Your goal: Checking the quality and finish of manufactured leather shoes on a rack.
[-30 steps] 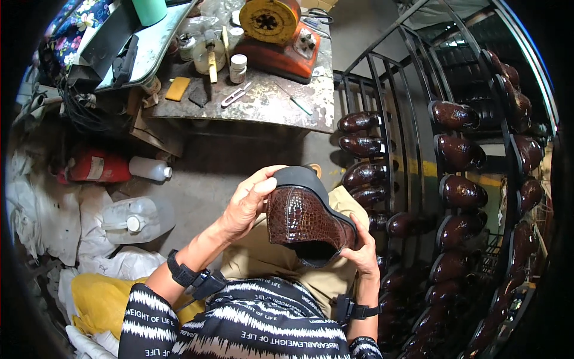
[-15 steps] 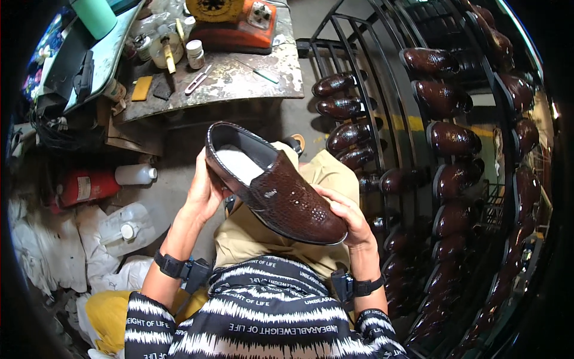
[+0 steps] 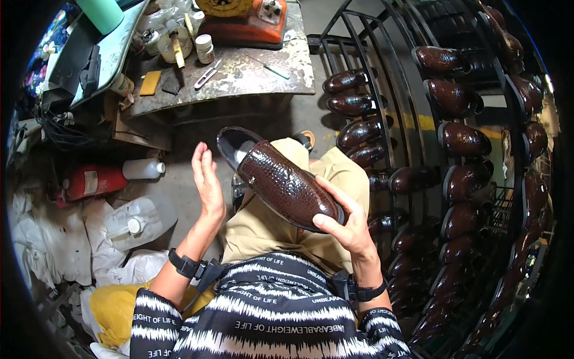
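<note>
A glossy dark brown slip-on shoe (image 3: 287, 185) with a scaly texture hangs above my lap, its toe toward the lower right and its dark opening at the upper left. My right hand (image 3: 344, 218) grips it by the toe, thumb on the upper and fingers along the far side. A bit of white insole shows inside the opening. My left hand (image 3: 208, 182) is off the shoe, to the left of its heel, with the fingers stretched out and nothing in them.
A rack (image 3: 412, 134) with rows of similar brown shoes fills the right side. Ahead, a stained worktable (image 3: 239, 81) bears an orange machine (image 3: 245, 30), a white bottle (image 3: 204, 49) and small tools. On the left floor are a red container (image 3: 92, 181) and a clear jug (image 3: 134, 221).
My left hand has let go of the shoe's heel end and opened beside it. The shoe has turned, so its upper faces me more and less of the insole shows.
</note>
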`<action>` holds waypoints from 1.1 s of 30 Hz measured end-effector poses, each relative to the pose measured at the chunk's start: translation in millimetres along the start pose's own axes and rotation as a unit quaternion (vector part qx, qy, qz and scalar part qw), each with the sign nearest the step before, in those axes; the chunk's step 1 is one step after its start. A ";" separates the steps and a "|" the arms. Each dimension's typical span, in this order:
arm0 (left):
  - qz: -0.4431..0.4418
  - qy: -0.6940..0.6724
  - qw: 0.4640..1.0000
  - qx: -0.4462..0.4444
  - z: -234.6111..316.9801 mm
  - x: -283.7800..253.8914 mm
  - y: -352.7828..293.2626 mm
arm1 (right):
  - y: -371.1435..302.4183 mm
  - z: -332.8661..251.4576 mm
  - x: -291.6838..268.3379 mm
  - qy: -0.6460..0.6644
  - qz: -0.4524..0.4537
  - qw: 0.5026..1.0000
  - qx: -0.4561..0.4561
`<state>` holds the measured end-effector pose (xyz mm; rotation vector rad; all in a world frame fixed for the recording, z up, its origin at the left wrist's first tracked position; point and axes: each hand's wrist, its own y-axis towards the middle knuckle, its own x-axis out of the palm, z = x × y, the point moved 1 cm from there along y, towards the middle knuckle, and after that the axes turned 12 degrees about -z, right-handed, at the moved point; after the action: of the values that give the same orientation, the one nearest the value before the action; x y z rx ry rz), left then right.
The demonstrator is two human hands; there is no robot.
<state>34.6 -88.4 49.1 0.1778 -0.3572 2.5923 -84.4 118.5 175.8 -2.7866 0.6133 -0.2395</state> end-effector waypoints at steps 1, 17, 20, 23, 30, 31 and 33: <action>-0.003 0.000 1.000 -0.003 12.8 7.6 -2.7 | -0.2 -2.4 0.5 0.000 0.003 1.000 0.002; -0.234 0.302 0.924 -0.011 31.3 54.6 -34.1 | 2.2 2.1 4.6 -0.180 0.049 0.982 -0.002; -0.235 0.267 0.934 -0.027 26.0 53.8 -27.8 | 3.2 3.3 3.6 -0.183 0.053 0.982 0.004; -0.233 0.214 0.947 -0.045 26.6 52.2 -20.4 | 3.5 2.4 1.7 -0.169 0.056 0.984 0.001; -0.484 0.100 0.838 -0.229 53.1 38.5 12.3 | -4.0 -11.1 -12.5 -0.109 0.025 0.994 -0.001; -0.486 0.101 0.837 -0.230 57.4 40.0 13.3 | -6.0 -11.9 -15.4 -0.086 0.014 0.996 -0.003; -0.554 0.048 0.796 -0.241 78.6 45.0 11.4 | -10.5 -13.5 -20.2 -0.077 0.017 0.997 -0.008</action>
<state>-5.3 -99.1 130.5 0.0383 -0.6237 1.2854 -101.5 133.3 189.7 -2.7730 0.6274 -0.0122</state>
